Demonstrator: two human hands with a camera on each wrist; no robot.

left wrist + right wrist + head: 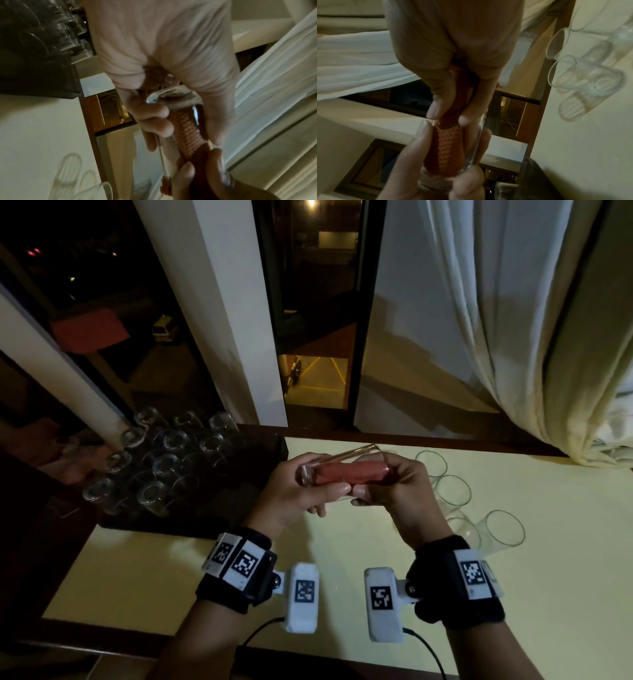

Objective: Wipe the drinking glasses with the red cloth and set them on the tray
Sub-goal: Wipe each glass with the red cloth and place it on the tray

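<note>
The right hand [452, 56] fills the top of the view, its fingers [435, 108] pinching a rolled red cloth [448, 146] that runs down into the mouth of a clear drinking glass [471, 155]. The left hand [412, 169] comes up from below, its fingers curled round the glass wall and base. The cloth lies inside the glass, reaching near its thick bottom. To the right of both hands, several empty glasses [583, 81] stand close together on the pale surface [582, 148]. A white curtain [351, 60] hangs to the left of the right hand.
</note>
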